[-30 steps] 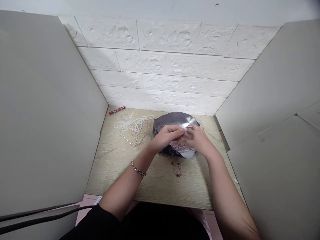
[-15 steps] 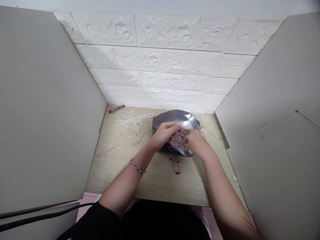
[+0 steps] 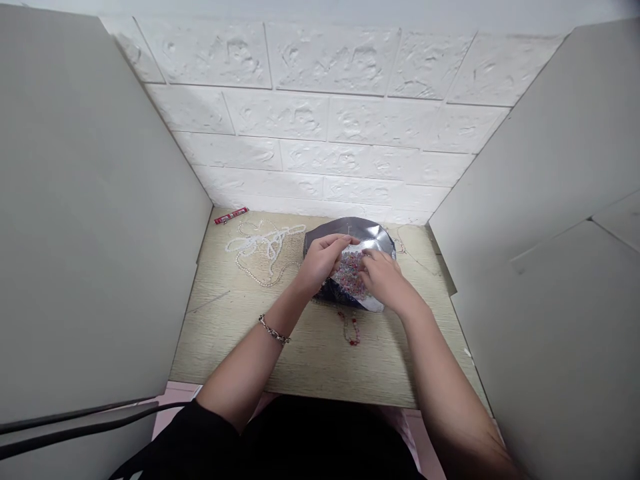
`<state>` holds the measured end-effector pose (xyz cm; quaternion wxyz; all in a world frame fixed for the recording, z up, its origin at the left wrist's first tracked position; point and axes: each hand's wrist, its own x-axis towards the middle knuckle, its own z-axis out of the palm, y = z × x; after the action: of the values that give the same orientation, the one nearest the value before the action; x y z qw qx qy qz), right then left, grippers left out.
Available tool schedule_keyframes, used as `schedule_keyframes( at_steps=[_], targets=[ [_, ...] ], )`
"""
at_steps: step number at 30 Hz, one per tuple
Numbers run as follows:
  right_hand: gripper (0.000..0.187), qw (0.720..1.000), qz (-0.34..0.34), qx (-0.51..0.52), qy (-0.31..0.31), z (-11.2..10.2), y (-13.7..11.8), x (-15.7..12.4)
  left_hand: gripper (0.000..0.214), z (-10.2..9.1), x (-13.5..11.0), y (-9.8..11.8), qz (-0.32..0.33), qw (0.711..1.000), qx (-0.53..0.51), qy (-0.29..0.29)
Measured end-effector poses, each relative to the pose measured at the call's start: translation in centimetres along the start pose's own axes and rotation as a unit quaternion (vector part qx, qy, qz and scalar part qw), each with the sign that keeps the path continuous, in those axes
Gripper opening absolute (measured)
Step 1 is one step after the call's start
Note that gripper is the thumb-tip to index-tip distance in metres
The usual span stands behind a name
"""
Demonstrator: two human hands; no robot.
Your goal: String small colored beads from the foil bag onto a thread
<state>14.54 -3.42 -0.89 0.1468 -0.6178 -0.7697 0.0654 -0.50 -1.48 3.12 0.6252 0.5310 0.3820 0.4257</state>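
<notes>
Some pale strands [image 3: 271, 239] beside pouch [image 3: 346, 227], left grip [image 3: 323, 262] pinched, right grip [image 3: 384, 279] unclear, beads [image 3: 350, 272] between

A black sleeve [image 3: 185, 440] and chain bracelet [image 3: 273, 333] show.

Craft nook: tabletop [image 3: 310, 367], beads [image 3: 351, 275], 2 grey partitions [image 3: 90, 220].

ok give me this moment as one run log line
left hand: pinched, contents unclear | right hand: at loose beads | silvery bag: beneath both hands
</notes>
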Motion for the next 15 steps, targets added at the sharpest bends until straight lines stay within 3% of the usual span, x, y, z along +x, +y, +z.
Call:
schedule_keyframes(
  at_steps=[4, 8, 11, 15],
  targets=[
    [0.015, 0.986, -0.015, 0.139, 0.089, -0.7, -0.2, 0.4, 0.018, 0.2, 0.1, -0.2, 0.006, 1.0, 0.022, -0.007],
    [0.019, 0.948, 0.0, 0.285, 0.143, -1.3, -0.4, 0.4, 0.017, 0.3, 0.2, -0.4, -0.003, 1.0, 0.021, -0.019],
    [0.027, 0.905, 0.014, 0.4, 0.144, -1.1, -0.4, 0.5, 0.02, 0.4, 0.0, -0.3, -0.017, 0.998, 0.039, -0.043],
    [0.031, 0.824, 0.033, 0.557, 0.103, -0.7, -0.8, 0.7, 0.02, 0.6, -0.2, -0.1, -0.004, 0.996, 0.067, -0.05]
  ],
)
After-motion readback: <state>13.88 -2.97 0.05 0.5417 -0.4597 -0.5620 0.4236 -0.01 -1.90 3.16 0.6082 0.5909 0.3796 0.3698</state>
